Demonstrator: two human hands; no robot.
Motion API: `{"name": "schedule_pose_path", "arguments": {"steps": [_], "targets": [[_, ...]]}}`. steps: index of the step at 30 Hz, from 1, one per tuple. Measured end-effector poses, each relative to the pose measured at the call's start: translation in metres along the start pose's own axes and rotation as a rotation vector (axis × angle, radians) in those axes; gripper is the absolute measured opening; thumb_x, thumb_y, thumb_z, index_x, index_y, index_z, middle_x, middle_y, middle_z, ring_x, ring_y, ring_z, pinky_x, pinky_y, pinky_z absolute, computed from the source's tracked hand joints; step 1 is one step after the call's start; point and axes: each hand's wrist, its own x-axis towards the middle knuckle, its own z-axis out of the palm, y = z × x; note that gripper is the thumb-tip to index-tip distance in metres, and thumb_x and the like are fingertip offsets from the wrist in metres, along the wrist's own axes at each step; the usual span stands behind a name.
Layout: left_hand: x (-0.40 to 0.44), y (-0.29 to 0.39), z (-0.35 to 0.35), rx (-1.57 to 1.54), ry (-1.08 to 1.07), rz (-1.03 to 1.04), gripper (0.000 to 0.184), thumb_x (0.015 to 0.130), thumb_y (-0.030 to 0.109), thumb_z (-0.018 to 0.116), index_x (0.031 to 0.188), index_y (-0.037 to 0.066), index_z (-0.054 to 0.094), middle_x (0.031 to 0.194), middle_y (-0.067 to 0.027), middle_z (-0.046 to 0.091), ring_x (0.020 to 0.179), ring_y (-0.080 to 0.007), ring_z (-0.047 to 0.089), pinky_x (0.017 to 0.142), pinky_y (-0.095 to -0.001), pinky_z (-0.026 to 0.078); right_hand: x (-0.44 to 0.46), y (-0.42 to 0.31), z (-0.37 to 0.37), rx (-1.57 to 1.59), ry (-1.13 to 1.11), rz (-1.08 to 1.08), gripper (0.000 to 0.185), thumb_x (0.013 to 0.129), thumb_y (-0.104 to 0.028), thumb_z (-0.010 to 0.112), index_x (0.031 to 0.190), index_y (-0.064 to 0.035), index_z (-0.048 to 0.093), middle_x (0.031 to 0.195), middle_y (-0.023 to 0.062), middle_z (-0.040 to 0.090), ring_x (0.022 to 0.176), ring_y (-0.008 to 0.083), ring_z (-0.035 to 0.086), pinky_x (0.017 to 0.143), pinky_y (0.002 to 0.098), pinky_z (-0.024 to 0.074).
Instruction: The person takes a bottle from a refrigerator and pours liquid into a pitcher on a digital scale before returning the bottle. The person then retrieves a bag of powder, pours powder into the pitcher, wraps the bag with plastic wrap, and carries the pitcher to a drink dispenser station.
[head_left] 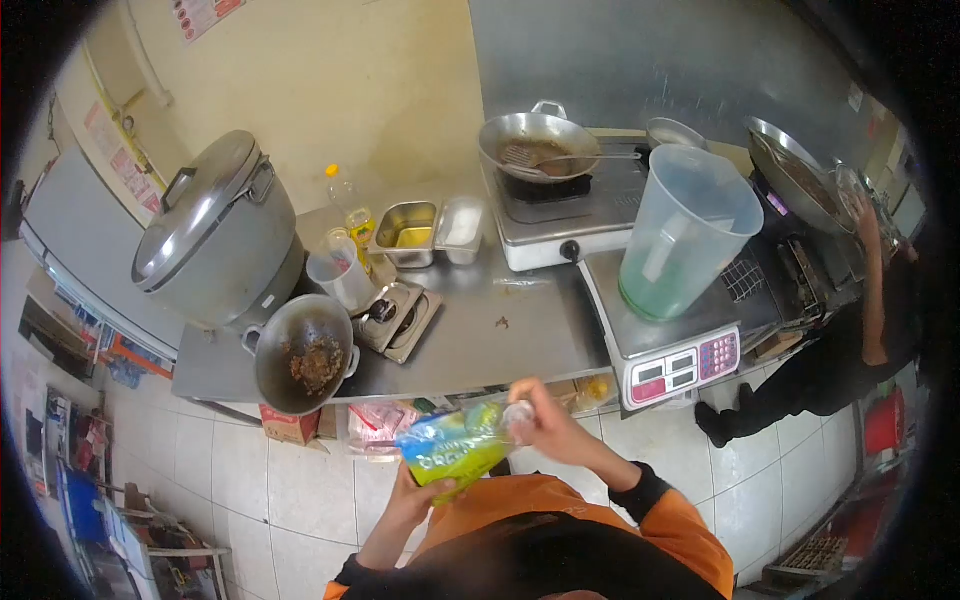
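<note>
In front of my body, my left hand [420, 497] grips a shiny green and blue plastic packet [450, 455] by its lower left side. The packet is tilted, and the print on it is too blurred to read. My right hand [548, 425] is closed at the packet's upper right end, around a small pale, roundish, see-through thing [518, 413]. Whether that is part of the packet or a separate piece, I cannot tell. Both hands are just off the front edge of the steel table [480, 340].
A wok with browned bits [312, 370] stands front left, beside a large lidded pot [205, 235]. Behind are an oil bottle [350, 200] and steel containers [408, 228]. A tall jug [685, 235] stands on a scale [655, 345]. Another person [850, 340] works at right.
</note>
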Motion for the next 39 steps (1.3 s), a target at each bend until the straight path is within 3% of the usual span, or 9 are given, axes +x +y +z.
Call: {"name": "schedule_pose_path", "arguments": {"steps": [2, 6, 11, 13, 14, 17, 28, 30, 39], "targets": [[0.014, 0.010, -0.017, -0.172, -0.038, -0.087, 0.057, 0.072, 0.003, 0.067, 0.120, 0.001, 0.038, 0.112, -0.0151, 0.054, 0.090, -0.0259, 0.061, 0.065, -0.0347, 0.055, 0.007, -0.013, 0.019, -0.735, -0.090, -0.314, 0.028, 0.087, -0.016, 0.059, 0.105, -0.0084, 0.040, 0.084, 0.0101, 0.053, 0.069, 0.0167, 0.056, 0.056, 0.0283, 0.0443], [0.047, 0.007, 0.011, -0.121, 0.199, 0.145, 0.053, 0.077, 0.005, 0.063, 0.121, 0.004, 0.034, 0.107, -0.0156, 0.054, 0.080, -0.0256, 0.061, 0.057, -0.0347, 0.054, 0.026, 0.027, 0.007, -0.954, 0.029, -0.372, 0.020, 0.080, -0.009, 0.064, 0.094, -0.0030, 0.051, 0.089, 0.0125, 0.050, 0.075, 0.0233, 0.057, 0.065, 0.0335, 0.0455], [0.086, 0.005, 0.033, -0.146, 0.343, 0.242, 0.051, 0.078, 0.007, 0.061, 0.121, 0.006, 0.034, 0.102, -0.0144, 0.055, 0.074, -0.0243, 0.061, 0.053, -0.0340, 0.052, 0.034, 0.052, 0.006, -0.690, 0.151, -0.264, 0.011, 0.084, -0.011, 0.061, 0.085, -0.0037, 0.052, 0.072, 0.0056, 0.050, 0.068, 0.0171, 0.055, 0.061, 0.0286, 0.0431], [0.089, 0.015, 0.025, -0.119, 0.233, 0.146, 0.048, 0.078, 0.009, 0.062, 0.118, 0.004, 0.036, 0.099, -0.0148, 0.056, 0.068, -0.0248, 0.061, 0.049, -0.0332, 0.051, 0.041, 0.054, 0.004, 0.523, 0.392, 0.217, 0.009, 0.089, -0.014, 0.055, 0.086, -0.0062, 0.051, 0.070, -0.0022, 0.048, 0.064, 0.0093, 0.050, 0.057, 0.0231, 0.0393], [0.093, 0.015, 0.014, -0.118, 0.224, 0.130, 0.048, 0.078, 0.009, 0.062, 0.118, 0.004, 0.036, 0.099, -0.0148, 0.056, 0.068, -0.0248, 0.061, 0.049, -0.0332, 0.051, 0.038, 0.051, 0.000, 0.527, 0.410, 0.219, 0.009, 0.089, -0.014, 0.055, 0.086, -0.0062, 0.051, 0.070, -0.0022, 0.048, 0.064, 0.0093, 0.050, 0.057, 0.0231, 0.0393], [0.101, 0.016, -0.009, -0.274, 0.046, -0.122, 0.044, 0.076, 0.008, 0.062, 0.115, 0.001, 0.041, 0.099, -0.0149, 0.058, 0.071, -0.0260, 0.063, 0.046, -0.0321, 0.052, 0.036, 0.040, -0.022, 0.803, 0.217, 0.232, 0.009, 0.092, -0.017, 0.051, 0.093, -0.0076, 0.053, 0.073, -0.0062, 0.048, 0.062, 0.0034, 0.046, 0.055, 0.0178, 0.0352], [0.089, 0.014, -0.031, -0.124, -0.118, -0.228, 0.055, 0.076, 0.002, 0.067, 0.123, 0.006, 0.039, 0.109, -0.0131, 0.057, 0.093, -0.0271, 0.061, 0.071, -0.0372, 0.055, 0.077, -0.022, -0.086, -0.346, -0.712, 0.310, 0.018, 0.091, -0.020, 0.053, 0.095, -0.0032, 0.057, 0.075, -0.0057, 0.050, 0.067, 0.0016, 0.042, 0.057, 0.0184, 0.0374], [0.080, 0.019, -0.044, -0.090, -0.105, -0.182, 0.051, 0.075, 0.002, 0.067, 0.119, 0.006, 0.042, 0.106, -0.0136, 0.059, 0.079, -0.0265, 0.064, 0.057, -0.0364, 0.055, 0.083, -0.025, -0.090, -0.413, -0.577, -0.025, 0.016, 0.090, -0.018, 0.054, 0.090, -0.0025, 0.057, 0.072, -0.0057, 0.050, 0.064, 0.0022, 0.041, 0.056, 0.0201, 0.0368], [0.086, 0.006, -0.060, -0.171, 0.133, 0.286, 0.050, 0.076, 0.015, 0.070, 0.115, 0.000, 0.042, 0.093, -0.0162, 0.062, 0.073, -0.0282, 0.063, 0.060, -0.0371, 0.054, 0.155, 0.037, -0.074, 0.069, 0.345, 0.080, 0.016, 0.090, -0.024, 0.053, 0.090, -0.0091, 0.059, 0.078, -0.0044, 0.056, 0.071, 0.0068, 0.051, 0.071, 0.0232, 0.0423]]}}
